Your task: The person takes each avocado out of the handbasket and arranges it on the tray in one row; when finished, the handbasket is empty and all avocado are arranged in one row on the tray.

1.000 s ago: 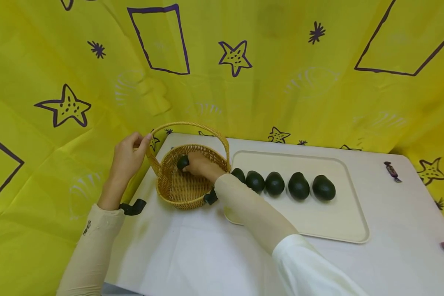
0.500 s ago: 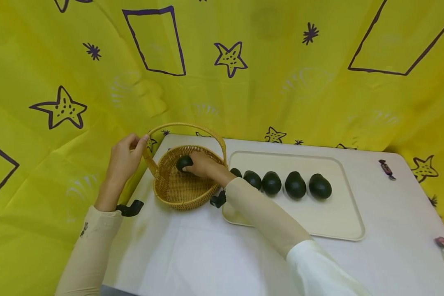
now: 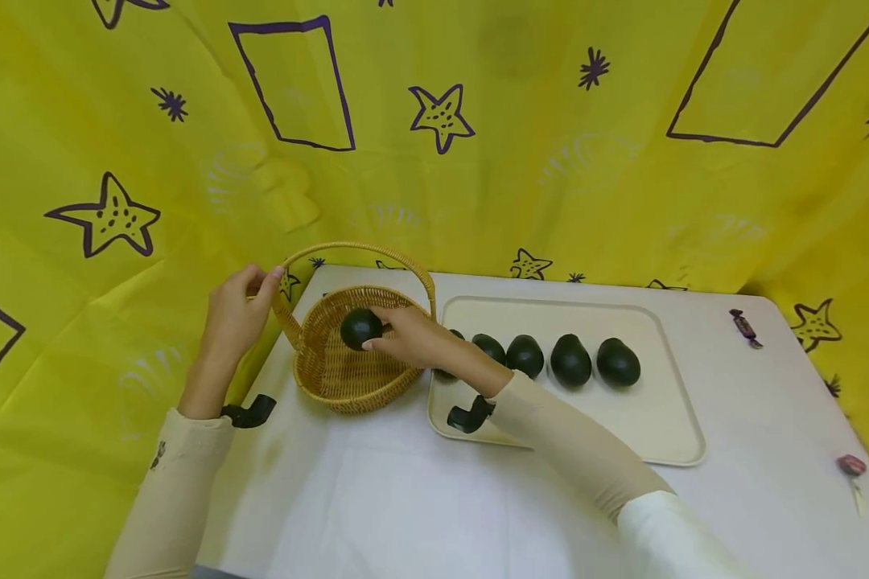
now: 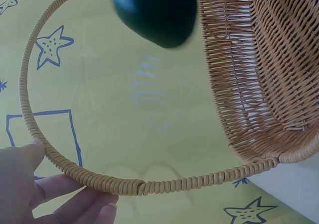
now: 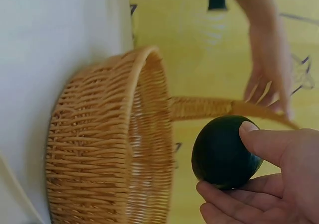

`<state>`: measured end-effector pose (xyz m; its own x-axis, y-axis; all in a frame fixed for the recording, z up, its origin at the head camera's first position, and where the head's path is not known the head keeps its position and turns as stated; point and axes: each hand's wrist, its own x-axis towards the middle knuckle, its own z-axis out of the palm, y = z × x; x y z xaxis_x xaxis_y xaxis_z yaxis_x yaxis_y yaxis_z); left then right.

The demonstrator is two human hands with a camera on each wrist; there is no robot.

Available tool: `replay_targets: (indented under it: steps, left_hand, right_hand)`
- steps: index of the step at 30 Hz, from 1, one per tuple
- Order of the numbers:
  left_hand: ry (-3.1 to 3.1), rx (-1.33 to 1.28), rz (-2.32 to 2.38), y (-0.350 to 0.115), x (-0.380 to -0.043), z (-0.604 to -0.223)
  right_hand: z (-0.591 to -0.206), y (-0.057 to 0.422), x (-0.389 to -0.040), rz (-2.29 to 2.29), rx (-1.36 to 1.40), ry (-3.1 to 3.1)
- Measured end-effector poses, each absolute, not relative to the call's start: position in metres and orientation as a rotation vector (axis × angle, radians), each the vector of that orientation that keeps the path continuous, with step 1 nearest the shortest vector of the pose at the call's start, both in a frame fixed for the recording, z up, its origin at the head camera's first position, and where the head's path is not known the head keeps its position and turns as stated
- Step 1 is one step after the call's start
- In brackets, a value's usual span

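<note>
My left hand [image 3: 236, 314] holds the left side of the arched handle [image 4: 172, 186] of a wicker basket [image 3: 351, 402], thumb and fingers about the cane in the left wrist view. My right hand [image 3: 418, 336] grips a dark green avocado [image 3: 359, 329] between thumb and fingers. In the right wrist view this avocado [image 5: 224, 152] is off the basket floor, by the mouth. Similar avocados stand in a row on a cream tray [image 3: 652, 426], among them one at the right end [image 3: 618, 362]. My right hand and wrist partly cover the leftmost one.
A wrapped candy [image 3: 745, 328] and a lollipop [image 3: 851, 466] lie on the white table [image 3: 420, 498] to the right of the tray. Behind the table hangs a yellow cloth [image 3: 507, 201] printed with stars. The basket's handle arches over its opening.
My right hand has lifted the avocado from deep inside the basket up toward its mouth, the forearm drawing back to the right. My left hand keeps its hold on the handle.
</note>
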<state>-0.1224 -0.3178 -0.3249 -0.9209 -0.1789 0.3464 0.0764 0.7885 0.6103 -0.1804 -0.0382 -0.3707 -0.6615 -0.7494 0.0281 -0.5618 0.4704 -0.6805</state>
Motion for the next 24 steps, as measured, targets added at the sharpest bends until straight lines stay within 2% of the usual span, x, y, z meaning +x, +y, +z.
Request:
replay_targets:
  steps: [17,24]
  left_hand:
    - [-2.575,0.077,-0.882,-0.318,-0.123,-0.326]
    - [-2.576,0.066,-0.884,-0.317,-0.122,-0.325]
  right_hand:
    - [-0.343,0.067,-0.128,-1.102,-1.234,2.498]
    - [-0.345,0.136,-0.127,-1.133,-1.017,2.639]
